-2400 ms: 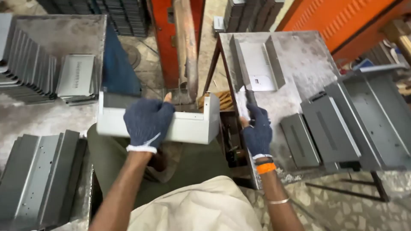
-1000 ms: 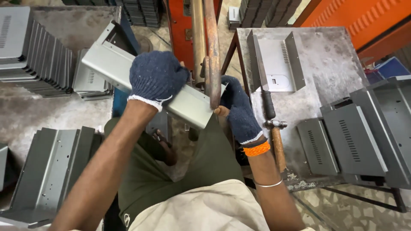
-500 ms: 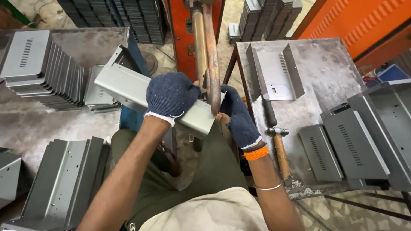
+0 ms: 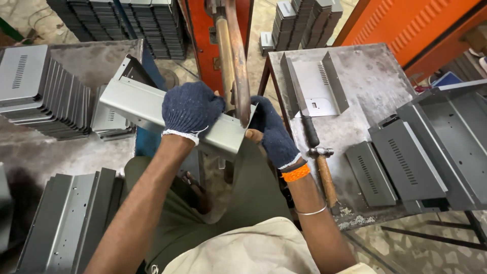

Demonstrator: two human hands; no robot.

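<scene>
Both gloved hands clamp one grey sheet-metal housing (image 4: 152,109) under the copper welder arms (image 4: 238,66) — left hand (image 4: 190,109) on top, right hand (image 4: 269,129) at its right end; finished-looking stacks (image 4: 45,91) far left, flat panels (image 4: 66,223) near left remain.

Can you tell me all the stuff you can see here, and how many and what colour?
metal channel piece: one, grey, held under the copper arms
copper arms: two, brownish, on the orange-red machine
hammer: one, wooden handle, on the right table
bent bracket: one, grey, on the right table
vented covers: several, dark grey, right table edge
stacked panels: many, grey, left table
flat channels: several, grey, lower left
left hand: one, blue glove, gripping the piece
right hand: one, blue glove, orange wristband, holding the piece's end
</scene>
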